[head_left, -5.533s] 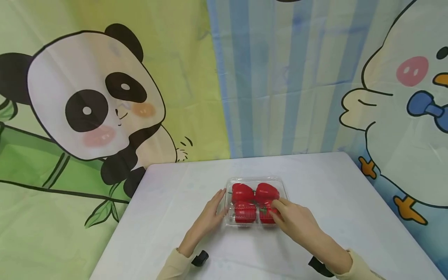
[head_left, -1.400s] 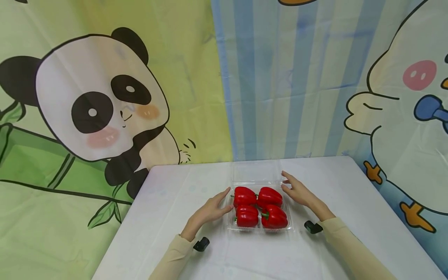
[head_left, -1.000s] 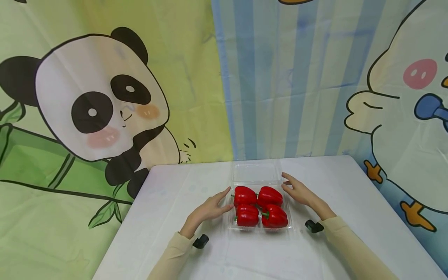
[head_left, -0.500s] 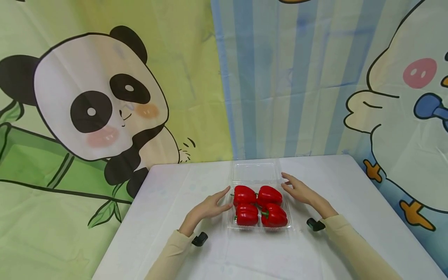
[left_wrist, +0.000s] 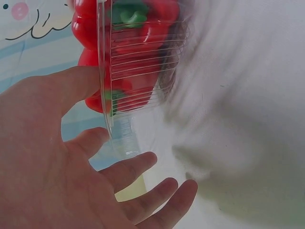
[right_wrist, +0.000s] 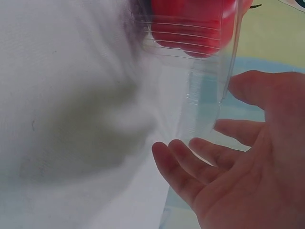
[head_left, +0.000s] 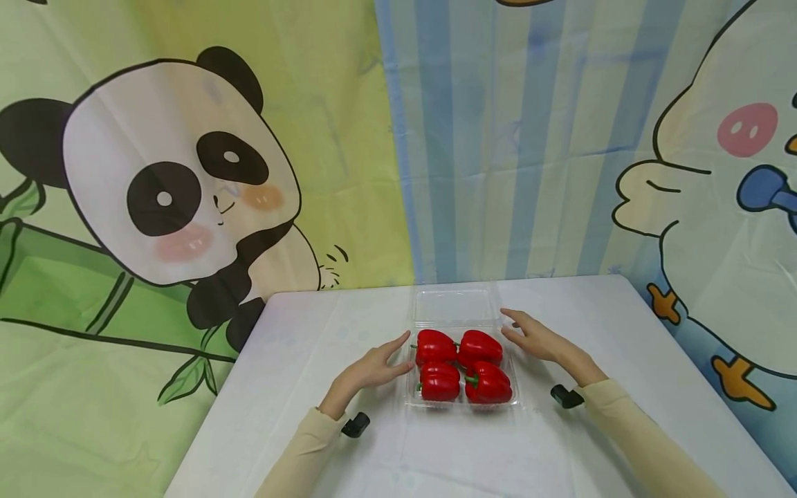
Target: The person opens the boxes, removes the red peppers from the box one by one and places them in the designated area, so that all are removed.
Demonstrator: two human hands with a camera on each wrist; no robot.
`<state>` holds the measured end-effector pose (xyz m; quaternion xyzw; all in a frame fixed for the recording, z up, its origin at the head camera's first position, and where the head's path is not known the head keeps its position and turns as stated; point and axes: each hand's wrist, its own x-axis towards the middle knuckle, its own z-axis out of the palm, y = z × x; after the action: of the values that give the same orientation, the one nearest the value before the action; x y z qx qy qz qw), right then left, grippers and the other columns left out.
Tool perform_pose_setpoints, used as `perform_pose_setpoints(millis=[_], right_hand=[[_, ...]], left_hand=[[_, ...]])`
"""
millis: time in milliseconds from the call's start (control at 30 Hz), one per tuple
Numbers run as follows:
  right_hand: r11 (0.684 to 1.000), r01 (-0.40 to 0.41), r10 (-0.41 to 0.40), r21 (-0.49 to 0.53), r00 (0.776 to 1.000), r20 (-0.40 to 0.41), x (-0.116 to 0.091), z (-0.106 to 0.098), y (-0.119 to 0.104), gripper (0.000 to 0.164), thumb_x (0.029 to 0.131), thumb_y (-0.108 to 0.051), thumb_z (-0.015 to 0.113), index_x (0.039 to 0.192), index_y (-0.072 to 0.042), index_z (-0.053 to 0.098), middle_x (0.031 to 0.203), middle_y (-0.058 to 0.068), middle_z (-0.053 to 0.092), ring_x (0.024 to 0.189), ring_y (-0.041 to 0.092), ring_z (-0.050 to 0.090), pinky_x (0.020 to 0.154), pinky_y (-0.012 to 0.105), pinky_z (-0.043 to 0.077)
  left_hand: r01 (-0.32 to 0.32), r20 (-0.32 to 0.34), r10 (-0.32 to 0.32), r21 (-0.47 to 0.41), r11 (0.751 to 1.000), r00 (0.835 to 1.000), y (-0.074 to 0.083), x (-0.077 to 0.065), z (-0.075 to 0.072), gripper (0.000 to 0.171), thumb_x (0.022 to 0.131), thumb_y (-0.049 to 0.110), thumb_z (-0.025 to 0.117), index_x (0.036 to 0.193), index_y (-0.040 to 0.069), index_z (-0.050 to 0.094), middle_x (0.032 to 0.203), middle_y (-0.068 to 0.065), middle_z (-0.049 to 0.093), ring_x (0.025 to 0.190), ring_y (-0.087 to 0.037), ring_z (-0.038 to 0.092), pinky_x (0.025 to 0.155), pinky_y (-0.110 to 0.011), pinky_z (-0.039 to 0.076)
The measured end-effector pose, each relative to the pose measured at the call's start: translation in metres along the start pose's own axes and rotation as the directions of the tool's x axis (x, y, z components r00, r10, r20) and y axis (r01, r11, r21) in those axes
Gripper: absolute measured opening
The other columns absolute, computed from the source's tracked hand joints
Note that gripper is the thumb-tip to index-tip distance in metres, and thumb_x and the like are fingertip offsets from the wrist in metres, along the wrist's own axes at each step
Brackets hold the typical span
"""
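Observation:
A clear plastic clamshell box rests on the white table, its lid folded back flat behind it. Several red bell peppers with green stems fill its base in two rows. At the box's left side is my left hand, fingers spread; in the left wrist view its thumb touches the rim beside the ribbed wall. My right hand is by the back right corner with relaxed, slightly bent fingers; the right wrist view has its thumb at the rim, contact uncertain. Neither hand grips anything.
The white tabletop extends around the box, its back edge just beyond the lid. Behind it hangs a printed curtain with a panda and a white bird. Dark wrist cameras sit on both wrists.
From 5.5 seconds ago, the lid has swung from over the peppers to the back, and my right hand has moved from the front right to the back right corner. Lately almost nothing moves.

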<state>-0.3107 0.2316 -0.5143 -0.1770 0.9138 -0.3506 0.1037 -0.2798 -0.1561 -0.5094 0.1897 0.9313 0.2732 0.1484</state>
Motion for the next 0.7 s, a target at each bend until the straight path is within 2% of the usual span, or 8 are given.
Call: perform_pose_setpoints(millis=[133, 367, 700], right_hand=[[0.998, 0.045, -0.045, -0.041, 0.999, 0.002, -0.002, -0.002, -0.004, 0.063, 0.105, -0.030, 0.052, 0.155, 0.001, 0.029, 0.155, 0.032, 0.032, 0.135, 0.053, 0.042, 0.104, 0.064, 0.046], [0.989, 0.092, -0.093, -0.114, 0.996, 0.002, -0.005, -0.007, -0.015, 0.062, 0.102, -0.026, 0.056, 0.152, 0.002, 0.034, 0.155, 0.035, 0.031, 0.141, 0.055, 0.031, 0.109, 0.073, 0.032], [0.984, 0.074, -0.070, -0.161, 0.997, 0.029, -0.006, -0.010, -0.023, 0.064, 0.100, -0.025, 0.059, 0.154, -0.001, 0.033, 0.156, 0.035, 0.028, 0.141, 0.057, 0.030, 0.107, 0.074, 0.033]], left_hand=[[0.005, 0.004, -0.005, 0.006, 1.000, 1.000, 0.000, 0.000, 0.001, 0.075, 0.097, 0.053, 0.058, 0.160, 0.029, 0.026, 0.161, -0.012, 0.038, 0.147, -0.037, 0.039, 0.115, -0.061, 0.037], [0.002, 0.006, -0.002, 0.001, 1.000, 1.000, 0.003, -0.001, -0.001, 0.075, 0.097, 0.052, 0.058, 0.161, 0.026, 0.027, 0.161, -0.013, 0.038, 0.146, -0.038, 0.040, 0.114, -0.063, 0.036], [0.006, 0.017, -0.006, -0.020, 1.000, 1.000, 0.004, -0.001, -0.002, 0.076, 0.097, 0.050, 0.058, 0.161, 0.025, 0.026, 0.161, -0.014, 0.037, 0.146, -0.040, 0.039, 0.112, -0.064, 0.037]])
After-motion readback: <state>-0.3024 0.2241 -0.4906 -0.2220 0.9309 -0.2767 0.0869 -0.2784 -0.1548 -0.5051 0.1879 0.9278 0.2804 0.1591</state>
